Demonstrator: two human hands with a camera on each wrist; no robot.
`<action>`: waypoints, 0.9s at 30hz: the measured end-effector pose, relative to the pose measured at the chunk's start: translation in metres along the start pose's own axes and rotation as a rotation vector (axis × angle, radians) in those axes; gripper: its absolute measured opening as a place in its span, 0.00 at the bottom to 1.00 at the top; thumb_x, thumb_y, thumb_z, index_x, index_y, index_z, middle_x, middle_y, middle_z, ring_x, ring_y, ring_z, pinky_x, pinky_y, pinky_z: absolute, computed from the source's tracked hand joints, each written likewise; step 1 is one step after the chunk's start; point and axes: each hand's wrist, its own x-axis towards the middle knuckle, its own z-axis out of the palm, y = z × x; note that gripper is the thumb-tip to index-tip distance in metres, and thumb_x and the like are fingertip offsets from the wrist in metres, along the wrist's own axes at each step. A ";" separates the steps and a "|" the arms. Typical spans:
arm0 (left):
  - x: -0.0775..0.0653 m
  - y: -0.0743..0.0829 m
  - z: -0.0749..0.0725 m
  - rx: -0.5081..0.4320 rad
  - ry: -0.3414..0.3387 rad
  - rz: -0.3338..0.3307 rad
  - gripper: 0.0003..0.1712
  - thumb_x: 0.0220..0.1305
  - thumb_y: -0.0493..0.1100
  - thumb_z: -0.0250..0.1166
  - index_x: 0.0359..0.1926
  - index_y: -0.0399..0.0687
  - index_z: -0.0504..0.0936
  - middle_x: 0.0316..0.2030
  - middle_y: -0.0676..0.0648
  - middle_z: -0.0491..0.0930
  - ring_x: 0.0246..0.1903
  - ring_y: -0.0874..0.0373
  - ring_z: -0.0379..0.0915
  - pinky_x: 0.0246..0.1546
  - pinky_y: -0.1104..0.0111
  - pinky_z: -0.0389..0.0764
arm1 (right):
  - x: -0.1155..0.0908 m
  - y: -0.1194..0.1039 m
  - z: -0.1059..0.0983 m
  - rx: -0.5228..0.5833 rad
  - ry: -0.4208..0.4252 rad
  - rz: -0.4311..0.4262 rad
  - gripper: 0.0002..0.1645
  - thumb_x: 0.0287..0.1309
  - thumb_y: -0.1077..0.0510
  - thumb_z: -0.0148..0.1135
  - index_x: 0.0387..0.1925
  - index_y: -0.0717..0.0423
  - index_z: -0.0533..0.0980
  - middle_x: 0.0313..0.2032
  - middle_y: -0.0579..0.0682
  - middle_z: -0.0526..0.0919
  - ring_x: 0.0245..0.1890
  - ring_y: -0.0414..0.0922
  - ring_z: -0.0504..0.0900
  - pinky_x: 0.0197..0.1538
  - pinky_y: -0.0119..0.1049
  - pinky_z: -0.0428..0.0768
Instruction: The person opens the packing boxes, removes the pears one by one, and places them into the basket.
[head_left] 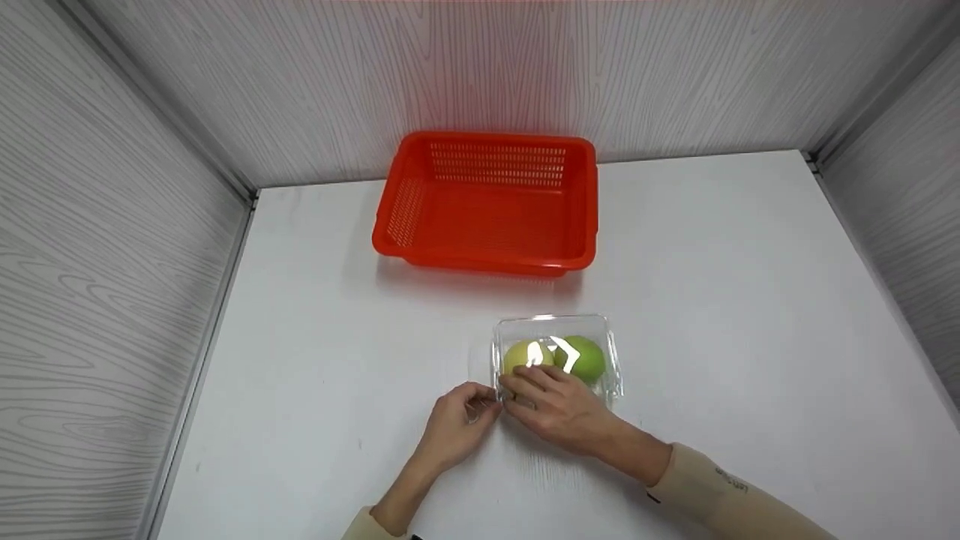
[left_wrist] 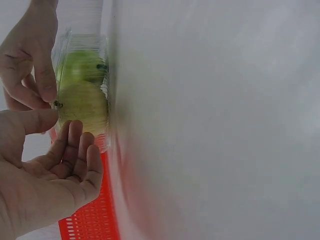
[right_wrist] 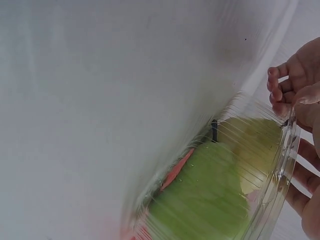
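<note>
A clear plastic clamshell box [head_left: 551,324] with a rimmed lid sits on the white table. Inside lie a yellowish fruit [head_left: 517,356] and a green pear [head_left: 589,361] with a dark stem. My left hand [head_left: 455,421] is at the box's near left corner, thumb and fingertips holding the edge there. Over the front of the lid, my right hand [head_left: 559,409] has its fingers bent on top while its thumb pinches the rim. A small dark spot shows at that corner, right by both thumbs, in the left wrist view. The right hand covers part of the yellowish fruit.
A red plastic basket [head_left: 484,264] with slotted walls stands behind the box, near the back wall. Pale wood-grain panels [head_left: 495,67] close off the table [head_left: 712,300] at the back and both sides.
</note>
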 end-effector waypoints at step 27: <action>0.012 0.007 0.005 -0.057 -0.017 -0.059 0.11 0.74 0.42 0.61 0.42 0.41 0.87 0.37 0.47 0.87 0.37 0.61 0.77 0.42 0.71 0.79 | -0.003 -0.003 0.013 -0.263 0.070 -0.148 0.29 0.76 0.65 0.34 0.42 0.51 0.85 0.46 0.48 0.87 0.46 0.47 0.85 0.49 0.40 0.89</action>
